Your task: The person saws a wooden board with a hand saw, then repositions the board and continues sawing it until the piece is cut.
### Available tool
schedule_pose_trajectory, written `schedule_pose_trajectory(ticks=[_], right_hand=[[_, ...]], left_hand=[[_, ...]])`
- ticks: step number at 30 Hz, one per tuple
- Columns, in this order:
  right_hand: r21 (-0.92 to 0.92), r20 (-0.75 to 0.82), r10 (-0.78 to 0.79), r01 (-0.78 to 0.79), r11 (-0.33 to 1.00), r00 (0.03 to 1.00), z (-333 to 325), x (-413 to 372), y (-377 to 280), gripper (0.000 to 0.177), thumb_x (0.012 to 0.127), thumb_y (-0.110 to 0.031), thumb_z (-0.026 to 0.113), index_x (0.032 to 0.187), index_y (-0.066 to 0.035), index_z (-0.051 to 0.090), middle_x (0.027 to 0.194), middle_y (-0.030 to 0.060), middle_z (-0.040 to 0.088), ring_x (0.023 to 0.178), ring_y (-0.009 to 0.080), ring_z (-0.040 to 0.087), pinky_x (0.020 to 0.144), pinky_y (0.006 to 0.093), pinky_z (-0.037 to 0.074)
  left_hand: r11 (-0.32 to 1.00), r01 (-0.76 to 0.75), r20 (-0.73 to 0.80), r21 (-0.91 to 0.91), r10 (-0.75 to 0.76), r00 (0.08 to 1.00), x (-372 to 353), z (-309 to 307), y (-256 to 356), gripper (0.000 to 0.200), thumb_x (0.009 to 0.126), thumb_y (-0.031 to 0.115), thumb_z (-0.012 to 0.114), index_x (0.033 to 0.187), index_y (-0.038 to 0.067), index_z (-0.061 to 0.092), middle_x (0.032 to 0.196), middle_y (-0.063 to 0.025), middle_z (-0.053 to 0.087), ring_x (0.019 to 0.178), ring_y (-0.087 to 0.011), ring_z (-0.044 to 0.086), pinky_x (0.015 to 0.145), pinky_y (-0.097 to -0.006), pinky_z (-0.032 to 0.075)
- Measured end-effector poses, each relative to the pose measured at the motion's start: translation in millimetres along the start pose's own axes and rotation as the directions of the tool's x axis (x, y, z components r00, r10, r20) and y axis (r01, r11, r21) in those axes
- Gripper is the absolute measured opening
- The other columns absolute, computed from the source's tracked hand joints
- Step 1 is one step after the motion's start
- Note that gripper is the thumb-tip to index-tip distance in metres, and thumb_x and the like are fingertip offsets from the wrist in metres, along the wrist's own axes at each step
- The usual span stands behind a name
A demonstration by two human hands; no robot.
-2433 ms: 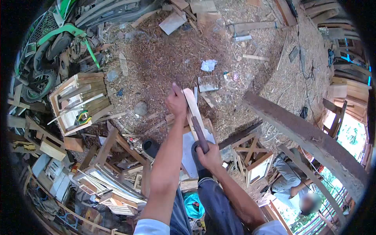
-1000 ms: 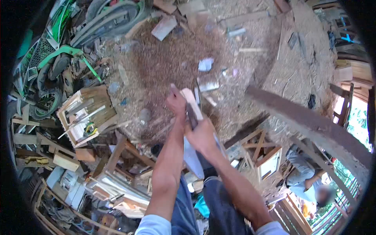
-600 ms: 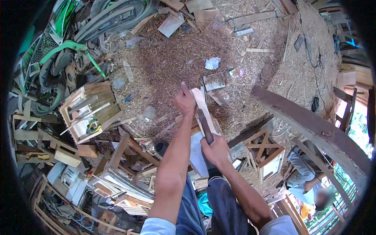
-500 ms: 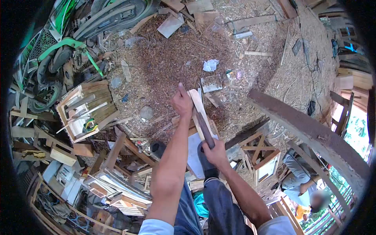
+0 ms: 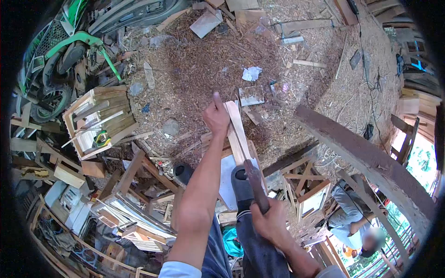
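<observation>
Here, over the big messy floor (image 5: 199, 65), a pale stick (image 5: 236, 121) slants. A brown tool (image 5: 256, 185) near it is squeezed in the right hand (image 5: 272, 221); the left hand (image 5: 216, 116) (thumb poking out) grips the stick's far end.

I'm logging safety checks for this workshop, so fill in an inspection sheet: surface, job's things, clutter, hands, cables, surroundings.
Surface: ground strewn with shavings and chips.
Job's things: pale strip, pointing away from the wearer; brown tool, lengthwise near its closer end.
Clutter: crumpled paper and offcuts on the ground; box of wood pieces at left.
Hands: left hand at the strip's left edge, grip unclear; right hand closed on the tool.
Cables: dark cable on the ground at right, apart from the hands.
Surroundings: beam at right; green motorbike upper left; another person lower right.
</observation>
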State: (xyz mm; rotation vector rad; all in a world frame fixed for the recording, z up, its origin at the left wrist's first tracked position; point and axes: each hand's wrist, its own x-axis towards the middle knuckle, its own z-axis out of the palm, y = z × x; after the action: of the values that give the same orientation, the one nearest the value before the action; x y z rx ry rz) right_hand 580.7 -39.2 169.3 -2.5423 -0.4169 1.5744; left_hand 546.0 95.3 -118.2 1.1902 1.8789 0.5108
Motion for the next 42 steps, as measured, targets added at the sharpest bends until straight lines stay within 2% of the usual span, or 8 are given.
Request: schedule_pose_trajectory(ticks=[2,8,11,17,24,33,36,42], right_hand=[[0.004,-0.050,-0.098,0.099,0.995,0.994,12,-3,13,0.023,0.077,-0.018,0.060,0.067,0.003,0.058,0.049,0.0123,0.048,0.045,0.0187,0.051,0.047,0.0369,0.040],[-0.034,-0.273,-0.388,0.395,0.918,0.880,83,76,28,0.023,0.075,-0.018,0.061,0.071,0.004,0.063,0.053,0.0165,0.056,0.048,0.0199,0.057,0.049,0.0368,0.044],[0.105,-0.195,-0.129,0.151,0.983,0.972,44,68,23,0.022,0.075,-0.019,0.061,0.076,0.002,0.066,0.052,0.0141,0.057,0.048,0.0181,0.057,0.049,0.0361,0.044],[0.083,-0.224,-0.385,0.411,0.908,0.895,56,66,35,0.025,0.080,-0.020,0.064,0.089,0.002,0.062,0.057,0.0215,0.054,0.051,0.0362,0.057,0.049,0.0412,0.043],[0.109,-0.331,-0.532,0.592,0.799,0.779,78,80,106,0.026,0.084,-0.024,0.063,0.095,-0.001,0.058,0.068,0.0219,0.059,0.063,0.0400,0.061,0.056,0.0433,0.047],[0.220,-0.278,-0.468,0.530,0.819,0.839,70,68,96,0.035,0.087,-0.028,0.062,0.105,-0.001,0.049,0.077,0.0265,0.062,0.071,0.0435,0.062,0.057,0.0449,0.049],[0.190,-0.188,-0.299,0.333,0.924,0.936,43,42,38,0.029,0.089,-0.025,0.061,0.102,0.000,0.051,0.070,0.0234,0.060,0.066,0.0423,0.061,0.056,0.0428,0.047],[0.075,-0.087,-0.224,0.230,0.970,0.971,0,-6,9,0.030,0.091,-0.027,0.056,0.093,0.000,0.043,0.064,0.0283,0.057,0.066,0.0480,0.059,0.052,0.0536,0.045]], left_hand=[[1.000,-0.008,0.011,-0.025,0.008,1.000,-4,0,-4,0.062,0.093,0.047,0.043,0.062,-0.005,0.057,0.056,-0.0266,0.049,0.052,-0.0422,0.047,0.054,-0.0495,0.035],[0.999,0.026,-0.004,0.020,-0.026,1.000,-3,-7,3,0.070,0.093,0.054,0.035,0.063,-0.005,0.058,0.059,-0.0273,0.052,0.057,-0.0448,0.051,0.058,-0.0518,0.036],[0.997,0.027,0.026,0.068,-0.029,0.999,2,-8,12,0.072,0.093,0.056,0.033,0.065,-0.005,0.059,0.059,-0.0274,0.053,0.059,-0.0460,0.052,0.059,-0.0524,0.036],[0.999,0.008,-0.036,0.044,-0.007,0.999,-10,-1,8,0.069,0.094,0.051,0.038,0.064,-0.006,0.061,0.060,-0.0286,0.054,0.056,-0.0441,0.052,0.058,-0.0527,0.034],[0.980,-0.194,-0.049,0.040,0.196,0.979,-6,-5,7,0.064,0.094,0.047,0.039,0.066,-0.006,0.062,0.059,-0.0287,0.054,0.056,-0.0459,0.051,0.057,-0.0539,0.035],[0.981,-0.151,-0.080,0.122,0.161,0.984,-4,2,6,0.064,0.094,0.048,0.038,0.069,-0.006,0.064,0.063,-0.0306,0.054,0.060,-0.0485,0.051,0.061,-0.0549,0.036],[0.974,-0.179,-0.093,0.137,0.193,0.977,1,7,-4,0.064,0.093,0.048,0.039,0.068,-0.006,0.064,0.062,-0.0301,0.054,0.059,-0.0480,0.051,0.060,-0.0547,0.035],[0.981,-0.155,-0.036,0.117,0.160,0.986,-2,1,2,0.065,0.093,0.048,0.040,0.065,-0.006,0.062,0.060,-0.0288,0.054,0.056,-0.0466,0.050,0.058,-0.0542,0.035]])
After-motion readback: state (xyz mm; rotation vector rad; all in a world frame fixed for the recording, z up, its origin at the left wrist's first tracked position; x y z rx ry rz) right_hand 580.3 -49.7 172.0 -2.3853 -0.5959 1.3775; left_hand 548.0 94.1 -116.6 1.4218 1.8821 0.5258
